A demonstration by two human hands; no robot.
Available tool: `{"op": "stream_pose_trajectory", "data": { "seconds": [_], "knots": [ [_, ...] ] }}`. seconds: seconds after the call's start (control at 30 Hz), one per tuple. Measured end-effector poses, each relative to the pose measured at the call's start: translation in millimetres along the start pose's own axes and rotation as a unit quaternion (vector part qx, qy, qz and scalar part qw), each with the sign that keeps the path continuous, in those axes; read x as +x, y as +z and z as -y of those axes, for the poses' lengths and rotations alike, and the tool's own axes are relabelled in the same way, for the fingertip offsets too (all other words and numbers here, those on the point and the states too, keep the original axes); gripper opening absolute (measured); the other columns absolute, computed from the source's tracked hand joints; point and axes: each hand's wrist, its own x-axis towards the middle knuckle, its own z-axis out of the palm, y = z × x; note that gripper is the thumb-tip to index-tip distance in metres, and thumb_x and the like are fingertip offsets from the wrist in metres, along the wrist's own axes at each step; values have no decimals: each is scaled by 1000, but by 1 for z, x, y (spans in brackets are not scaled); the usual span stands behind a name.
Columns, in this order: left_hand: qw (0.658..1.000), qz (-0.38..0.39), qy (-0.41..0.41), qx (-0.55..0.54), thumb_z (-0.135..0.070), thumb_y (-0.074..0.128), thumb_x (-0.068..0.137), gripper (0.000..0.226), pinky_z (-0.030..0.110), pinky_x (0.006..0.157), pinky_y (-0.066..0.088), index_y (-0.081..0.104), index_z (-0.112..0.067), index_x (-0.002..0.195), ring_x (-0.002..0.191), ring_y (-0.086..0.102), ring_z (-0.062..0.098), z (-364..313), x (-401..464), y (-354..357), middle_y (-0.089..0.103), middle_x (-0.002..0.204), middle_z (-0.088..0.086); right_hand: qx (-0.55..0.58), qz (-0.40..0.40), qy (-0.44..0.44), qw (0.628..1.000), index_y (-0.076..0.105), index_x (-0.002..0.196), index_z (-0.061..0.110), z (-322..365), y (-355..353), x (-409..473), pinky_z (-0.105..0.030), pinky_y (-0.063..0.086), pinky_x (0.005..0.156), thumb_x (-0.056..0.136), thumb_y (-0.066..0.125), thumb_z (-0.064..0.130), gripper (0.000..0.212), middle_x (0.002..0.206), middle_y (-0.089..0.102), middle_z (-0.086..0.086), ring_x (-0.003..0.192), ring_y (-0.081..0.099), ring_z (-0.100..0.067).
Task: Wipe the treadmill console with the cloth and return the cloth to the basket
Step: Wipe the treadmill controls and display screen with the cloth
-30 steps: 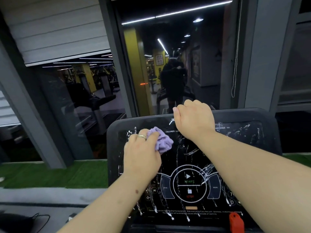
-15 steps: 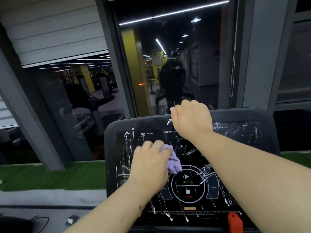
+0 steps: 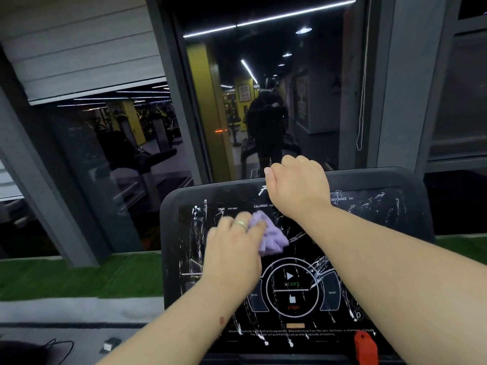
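Many white streaks across black treadmill console before dark window

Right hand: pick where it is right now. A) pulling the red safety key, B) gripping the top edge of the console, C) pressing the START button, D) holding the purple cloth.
B: the right hand curls over the top edge of the console, while the left hand holds the cloth on the screen.
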Motion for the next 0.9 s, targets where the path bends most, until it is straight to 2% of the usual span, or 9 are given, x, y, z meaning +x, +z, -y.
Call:
{"op": "stream_pose_trajectory", "data": {
  "seconds": [0.1,0.27,0.33,0.4,0.53,0.57,0.73,0.83,0.9],
  "knots": [
    [996,25,80,34,-26,70,70,46,36,67,40,66,-29,115,88,51,23,-4,-7,2,56,110,-4,4,-7,0,1000,65,76,19,-1,1,0,-38,32,60,104,33,38,46,73,55,-1,65,37,-23],
    [1000,-19,-7,-11,-25,69,72,45,38,64,44,65,-29,117,85,52,25,6,6,-2,58,107,-2,3,-12,3,1000,64,75,18,0,4,0,-38,28,62,104,33,38,46,73,54,0,65,36,-23],
    [998,24,53,2,-25,71,67,49,37,64,43,66,-28,116,86,51,24,-8,-9,3,59,109,-2,2,-11,0,1000,64,75,19,0,3,0,-37,29,61,104,33,38,46,73,55,0,65,36,-22],
    [994,36,98,18,-30,66,74,45,38,69,42,64,-30,118,91,50,24,-9,-12,2,58,115,-3,3,-12,0,1000,64,75,19,-1,3,0,-37,30,61,104,33,38,46,73,55,0,65,36,-22],
    [996,-24,-65,-50,-32,40,81,52,40,69,51,62,-29,128,88,52,28,16,19,-12,57,117,0,5,-17,5,1000,65,74,18,0,4,0,-37,29,60,103,34,37,47,71,55,-1,64,34,-23],
    [996,-23,-67,-54,-31,39,80,53,41,68,52,63,-28,127,87,52,28,16,17,-10,57,117,1,3,-15,4,1000,65,74,18,0,5,0,-37,29,60,103,34,37,47,71,54,-1,64,35,-23],
    [996,46,75,6,-27,56,79,47,38,67,49,59,-26,126,91,52,25,1,-9,2,55,116,-1,3,-15,1,1000,65,76,19,-1,3,0,-37,28,61,104,33,38,47,73,55,0,65,34,-22],
    [998,-15,-40,-35,-31,45,81,49,39,66,51,57,-24,128,88,53,28,23,16,-9,55,116,3,0,-15,3,1000,65,75,19,0,3,0,-37,27,61,103,34,37,46,72,54,-1,64,34,-22],
    [996,-30,-55,-56,-26,56,77,48,39,63,51,60,-21,124,84,52,28,24,12,-7,57,113,5,1,-18,1,1000,65,74,18,0,3,-1,-37,27,60,103,35,37,46,71,54,-1,64,34,-22]
  ]
}}
